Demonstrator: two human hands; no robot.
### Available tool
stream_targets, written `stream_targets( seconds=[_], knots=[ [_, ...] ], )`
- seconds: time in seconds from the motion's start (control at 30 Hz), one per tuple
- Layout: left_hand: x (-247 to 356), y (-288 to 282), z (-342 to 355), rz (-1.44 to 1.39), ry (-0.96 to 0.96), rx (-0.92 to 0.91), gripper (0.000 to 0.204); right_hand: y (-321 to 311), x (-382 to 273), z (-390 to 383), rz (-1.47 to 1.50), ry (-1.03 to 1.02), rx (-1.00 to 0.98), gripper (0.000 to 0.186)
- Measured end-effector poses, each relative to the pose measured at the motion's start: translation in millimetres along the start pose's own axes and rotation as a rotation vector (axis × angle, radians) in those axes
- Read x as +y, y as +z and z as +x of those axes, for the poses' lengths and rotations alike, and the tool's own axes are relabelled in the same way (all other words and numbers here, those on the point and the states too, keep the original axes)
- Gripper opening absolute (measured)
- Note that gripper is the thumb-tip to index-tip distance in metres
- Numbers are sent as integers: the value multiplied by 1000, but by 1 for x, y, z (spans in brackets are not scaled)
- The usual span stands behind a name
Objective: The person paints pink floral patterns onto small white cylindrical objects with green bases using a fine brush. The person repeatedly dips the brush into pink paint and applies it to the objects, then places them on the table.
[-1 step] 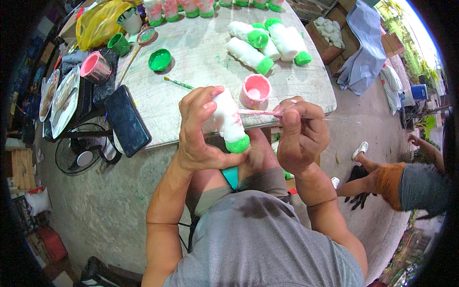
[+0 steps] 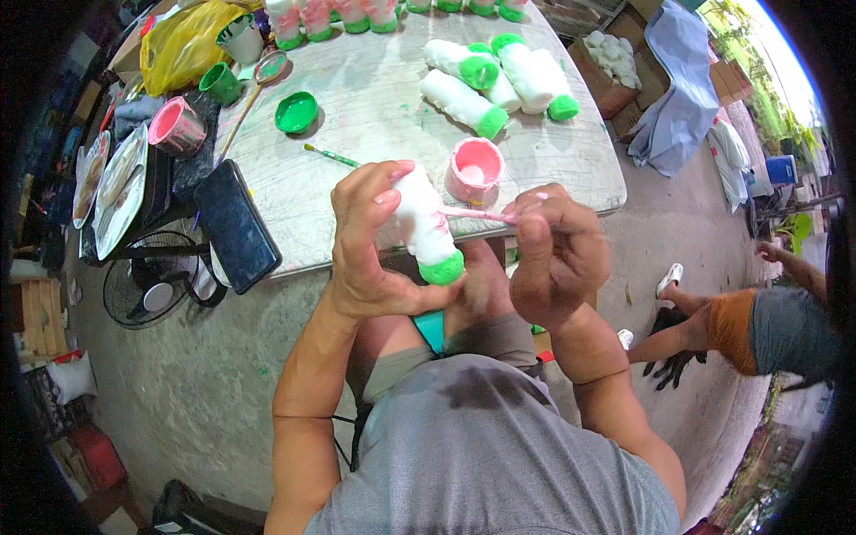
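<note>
Clock directions are read from the held white figure (image 2: 419, 214), with twelve at the far side of the table (image 2: 374, 107). Between one and two o'clock, just beyond the figure, stands a pink cup (image 2: 474, 171), coated pink inside, with a paler patch at the bottom. At ten o'clock a shallow green dish (image 2: 296, 113) holds glossy green paint; farther that way are a green cup (image 2: 219, 84), its inside too dark to read, and a white cup (image 2: 242, 41) smeared green. Toward half past nine a second pink cup (image 2: 176, 125) leans, streaked down its side.

The left hand (image 2: 361, 254) has its fingers curved wide around the figure, gripping it upper end to green base, above the lap at the table's near edge. The right hand (image 2: 562, 259), at four o'clock, has fingers pinched on a thin brush (image 2: 477, 214), its tip at pink marks on the figure; actual contact is too small to confirm. The brush's rear end is blurred.

A green brush (image 2: 332, 155) at ten o'clock runs partly behind the left hand. Figures (image 2: 464, 100) lie heaped at one o'clock; a row (image 2: 350, 16) at eleven is cut off by the top edge. A phone (image 2: 236, 226) lies at nine.
</note>
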State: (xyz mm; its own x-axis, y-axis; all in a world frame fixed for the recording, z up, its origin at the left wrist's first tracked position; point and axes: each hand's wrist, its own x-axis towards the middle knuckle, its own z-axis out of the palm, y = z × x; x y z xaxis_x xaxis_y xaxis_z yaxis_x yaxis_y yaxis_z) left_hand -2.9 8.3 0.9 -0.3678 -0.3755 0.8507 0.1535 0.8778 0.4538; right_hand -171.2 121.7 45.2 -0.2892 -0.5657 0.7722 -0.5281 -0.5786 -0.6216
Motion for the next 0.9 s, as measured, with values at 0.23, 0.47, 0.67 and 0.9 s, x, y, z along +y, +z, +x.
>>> stream_targets(
  seconds=[0.23, 0.47, 0.67, 0.9],
  knots=[
    [1, -2, 0, 50, -6, -29, 122, -7, -13, 7, -84, -86, -56, 10],
    [3, 1, 1, 118, 56, 21, 103, -7, -18, 16, -208, -173, -156, 8],
    [3, 1, 0, 130, 64, 36, 102, -1, -28, 14, -145, -175, -164, 9],
    [5, -1, 2, 132, 66, 24, 105, -6, -23, 15, -112, -46, -133, 8]
  ],
)
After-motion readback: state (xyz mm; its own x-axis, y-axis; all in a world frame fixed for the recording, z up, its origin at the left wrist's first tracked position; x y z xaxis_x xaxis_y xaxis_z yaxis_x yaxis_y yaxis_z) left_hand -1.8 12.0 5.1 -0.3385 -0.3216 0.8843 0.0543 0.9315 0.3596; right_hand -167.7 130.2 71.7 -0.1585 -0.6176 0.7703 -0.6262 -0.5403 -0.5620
